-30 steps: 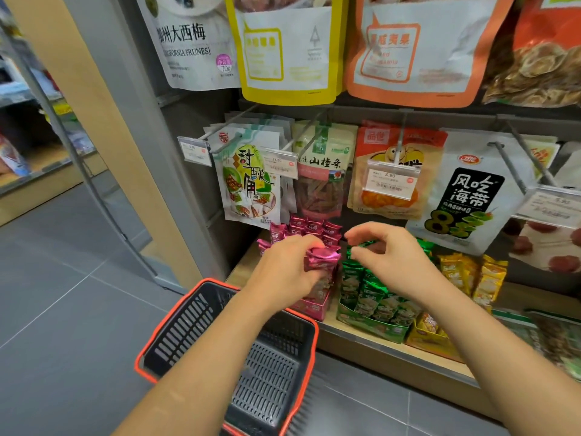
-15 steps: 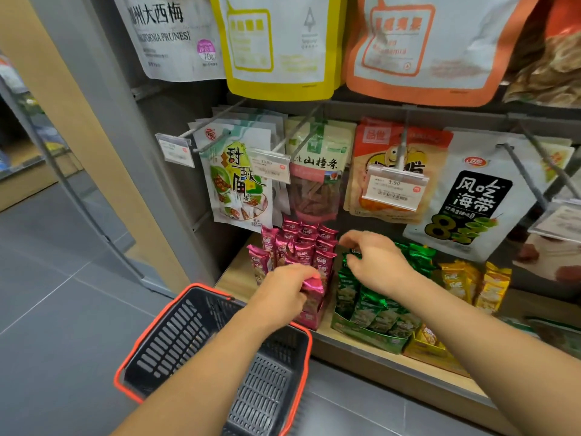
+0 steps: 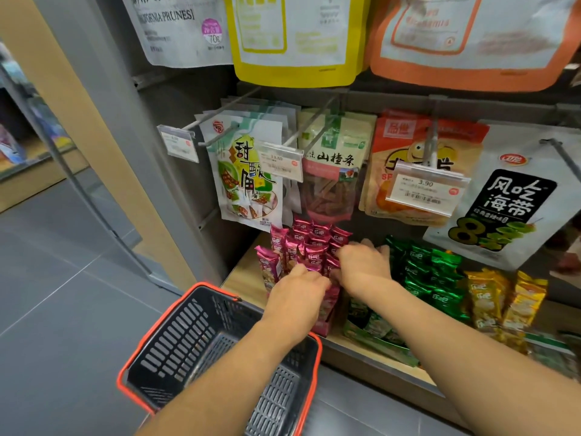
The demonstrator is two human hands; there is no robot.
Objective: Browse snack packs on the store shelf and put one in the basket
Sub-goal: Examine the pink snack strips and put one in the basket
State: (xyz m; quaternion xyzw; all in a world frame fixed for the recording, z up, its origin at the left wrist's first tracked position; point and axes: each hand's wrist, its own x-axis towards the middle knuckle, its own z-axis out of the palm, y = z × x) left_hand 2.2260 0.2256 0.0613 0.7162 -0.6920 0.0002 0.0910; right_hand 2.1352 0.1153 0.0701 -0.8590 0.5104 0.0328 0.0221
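Head view: both my hands are in the pink packs, which stand upright in their open box at the left end of the shelf. My left hand is pushed in from the front. I see only its back, and the fingers are buried among the wrappers, so I cannot tell whether they pinch a pack or just part the row. My right hand comes in from the side of the green packs. Its fingers are bent over the pink tops and touch them, but whether they have closed on one I cannot tell either. Yellow packs stand further right, untouched.

The basket sits on the floor just below the shelf edge, under my left forearm. I see no pack in the part of it that shows. So I judge I am in the browsing stage: a pink pack is the likely pick, but lifting one clear and dropping it in the basket are both left to do.
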